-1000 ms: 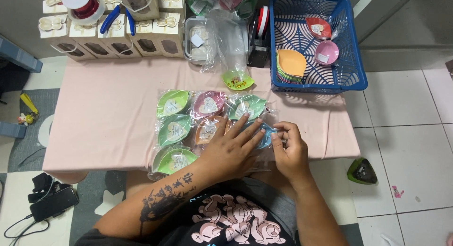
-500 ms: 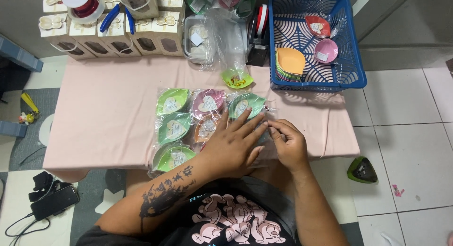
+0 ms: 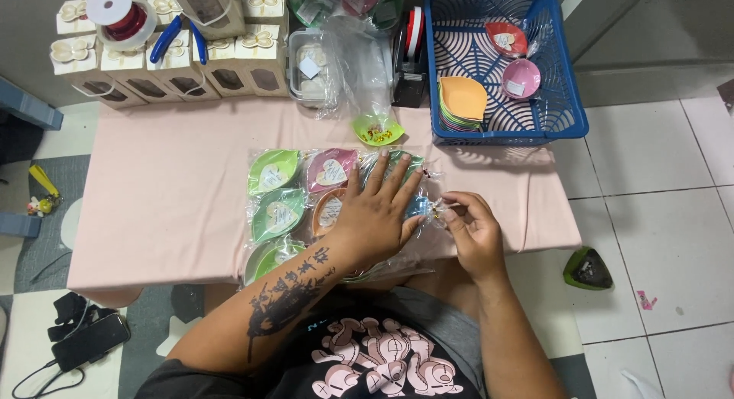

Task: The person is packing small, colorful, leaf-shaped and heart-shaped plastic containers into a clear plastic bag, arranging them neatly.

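Pink-clothed table [image 3: 168, 192], centre frame: bagged leaf-shaped dishes [image 3: 306, 196] are pinned flat under the left hand [image 3: 378, 211], fingers spread. Bag end [image 3: 434, 208] at centre right is pinched by the right hand [image 3: 470, 231]; steady pressure would likely keep the pack from sliding

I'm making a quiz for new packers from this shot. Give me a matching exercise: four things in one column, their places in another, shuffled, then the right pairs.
Things:
1. left hand
2. stack of leaf-shaped dishes
3. red ribbon spool
4. green wedge-shaped object

Places:
A. on the tiled floor, right of the table
B. pressed flat on the bagged dishes
C. on the window boxes, far left
D. inside the blue basket

Pairs: 1-B, 2-D, 3-C, 4-A
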